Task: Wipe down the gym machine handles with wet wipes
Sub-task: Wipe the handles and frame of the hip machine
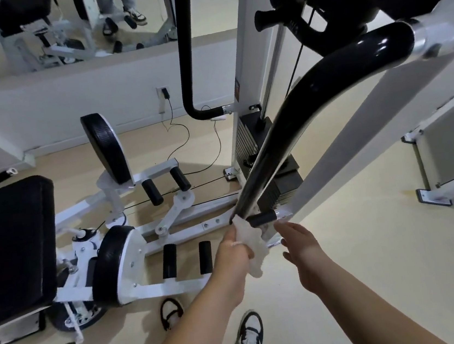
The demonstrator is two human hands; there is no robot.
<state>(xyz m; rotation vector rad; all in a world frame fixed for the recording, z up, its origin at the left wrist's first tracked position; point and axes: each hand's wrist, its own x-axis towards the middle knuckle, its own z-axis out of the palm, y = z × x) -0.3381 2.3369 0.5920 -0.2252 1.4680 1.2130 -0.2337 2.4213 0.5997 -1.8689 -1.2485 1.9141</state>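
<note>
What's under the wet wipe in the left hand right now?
The wet wipe covers the lower end of the long black bar, beside a short black grip. The left hand grips it; its fingertips and the bar's tip are hidden.

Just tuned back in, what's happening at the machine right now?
A person is mid-wipe. The left hand grips a crumpled white wet wipe and presses it to the lower end of the long glossy black curved handle bar, beside a short black grip. The right hand is open near that grip, holding nothing.
</note>
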